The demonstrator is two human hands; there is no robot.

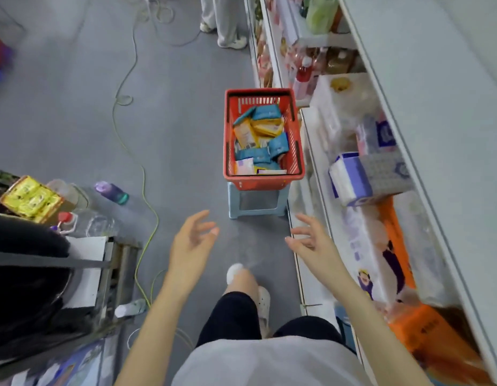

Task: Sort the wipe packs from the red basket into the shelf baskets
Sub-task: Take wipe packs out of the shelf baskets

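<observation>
Your left hand and right hand hung out in front of you, palms turned toward each other, fingers spread and loosely bent, and neither held anything. The step in hand, as I judged it, was the reach for a first pack, and both hands were well short of it. Just beyond your fingertips stood a pale blue stool, and on it sat the red basket, ahead of and between your two hands. The wipe packs lay jumbled inside it, teal ones and yellow-orange ones mixed, with a pale pack or two at the near end. To do this well, you needed to close in until the basket was under your hands, not stretch for it. Pick from the top of the heap, one colour per hand, so the sort began at the grasp. The stool looked narrow, so press down lightly lest the basket tip. The shelf ran just outside your right hand, loaded with tissue packs. I could not make out the shelf baskets there, so find them first. A green cable trailed on the floor beyond your left hand, worth stepping clear of. Farther past the basket, another person stood by the shelf.
</observation>
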